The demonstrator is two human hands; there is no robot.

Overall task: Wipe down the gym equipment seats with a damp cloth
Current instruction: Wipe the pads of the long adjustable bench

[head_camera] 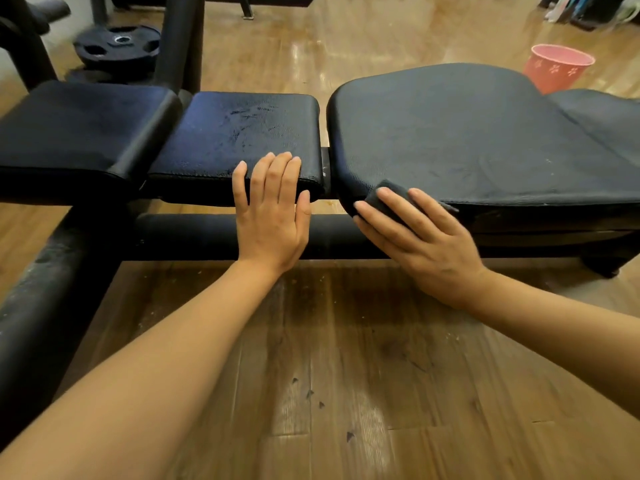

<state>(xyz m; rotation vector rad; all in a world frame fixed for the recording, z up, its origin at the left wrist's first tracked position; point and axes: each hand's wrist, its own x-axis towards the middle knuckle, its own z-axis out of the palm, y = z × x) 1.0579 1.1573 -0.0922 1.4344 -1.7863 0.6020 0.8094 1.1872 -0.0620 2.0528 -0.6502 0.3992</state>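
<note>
A black padded bench runs across the view in three pads. The small middle seat pad (239,133) shows wet streaks on top. My left hand (272,213) lies flat with fingers together over its near edge, holding nothing. The large pad (467,133) on the right looks dull, with faint smears. My right hand (419,237) presses a dark grey cloth (388,195) against the near left corner of that large pad. Most of the cloth is hidden under my fingers.
A third pad (76,129) lies at the left. The black frame tube (194,233) passes under the pads near my wrists. A pink bucket (557,67) stands on the wooden floor behind the bench. Weight plates (117,45) are stacked at the back left.
</note>
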